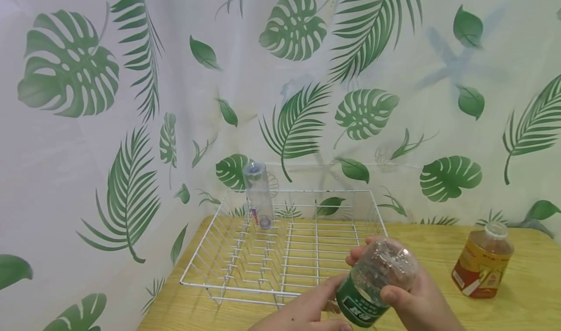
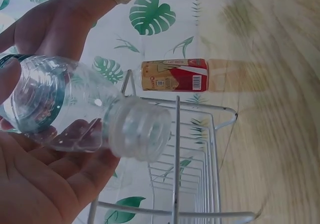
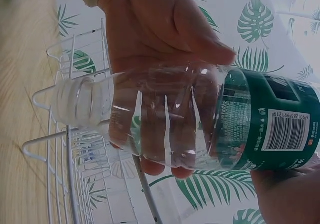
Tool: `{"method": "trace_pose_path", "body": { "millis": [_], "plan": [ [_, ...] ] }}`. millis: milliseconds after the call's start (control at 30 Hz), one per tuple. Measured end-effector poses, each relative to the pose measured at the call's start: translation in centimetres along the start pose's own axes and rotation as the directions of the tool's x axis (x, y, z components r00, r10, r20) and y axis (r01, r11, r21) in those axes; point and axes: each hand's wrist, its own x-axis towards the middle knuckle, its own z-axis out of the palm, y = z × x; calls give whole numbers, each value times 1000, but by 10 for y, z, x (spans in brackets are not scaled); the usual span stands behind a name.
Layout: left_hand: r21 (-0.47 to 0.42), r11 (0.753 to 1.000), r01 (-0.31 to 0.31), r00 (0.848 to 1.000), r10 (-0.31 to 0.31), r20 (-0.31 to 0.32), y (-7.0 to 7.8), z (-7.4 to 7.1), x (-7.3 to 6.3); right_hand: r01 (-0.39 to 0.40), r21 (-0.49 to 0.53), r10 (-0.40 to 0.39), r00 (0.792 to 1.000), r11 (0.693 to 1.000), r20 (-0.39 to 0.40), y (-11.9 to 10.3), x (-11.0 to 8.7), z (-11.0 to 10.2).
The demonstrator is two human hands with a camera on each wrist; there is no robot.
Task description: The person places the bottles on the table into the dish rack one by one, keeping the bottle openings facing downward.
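Note:
A clear plastic bottle (image 1: 361, 294) with a green label is tilted base up between both hands. Its uncapped neck (image 3: 75, 102) points down toward the table in the wrist views. My right hand (image 1: 422, 297) grips the base end, thumb across the front and fingertips behind. Lower down, my left hand (image 1: 308, 306) supports the clear shoulder, its fairly straight fingers (image 3: 155, 166) resting along the far side. Its thumb stands out beside the bottle. Nearest the hands is a white wire rack (image 1: 315, 243), just beyond the bottle.
An empty clear bottle (image 1: 259, 194) stands tilted in the rack's back left. On the right of the wooden table (image 1: 420, 243) stands a bottle (image 1: 482, 263) with an orange and red label. A leaf-patterned curtain (image 1: 394, 53) closes off the back and left.

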Motion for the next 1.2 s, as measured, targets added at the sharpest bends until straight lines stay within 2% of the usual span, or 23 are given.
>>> {"method": "trace_pose_path", "body": {
  "millis": [200, 300, 367, 467, 567, 700, 800, 1033, 1200],
  "plan": [
    [71, 997, 6, 997, -1, -73, 6, -8, -5, 16, -8, -16, 1000, 1000, 16, -3, 3, -4],
    [146, 989, 32, 990, -11, -143, 9, -16, -9, -1, -28, 1, 1000, 1000, -1, -5, 4, -6],
    [202, 977, 71, 979, -29, -202, 9, -21, -12, -6, -43, 5, 1000, 999, -13, -4, 4, -8],
    [270, 952, 145, 953, -62, -296, 7, -29, -20, -24, -52, 22, 999, 998, -27, -2, 2, -12],
    [322, 932, 166, 925, -34, -378, 1, -41, -30, -37, -49, 36, 999, 998, -27, 1, 1, -15],
    [368, 910, 190, 880, 8, -474, -9, -65, -45, -61, -26, 60, 998, 998, -35, 4, 1, -17],
    [389, 886, 254, 837, 1, -548, -17, -86, -59, -55, -27, 54, 998, 998, -34, 5, 1, -18],
    [369, 812, 452, 710, -77, -700, -37, -129, -103, -67, -26, 66, 997, 997, -32, 7, 1, -19],
    [311, 783, 539, 645, -146, -750, -45, -159, -129, -41, -27, 40, 999, 999, -13, 4, 2, -20]
  ]
}}
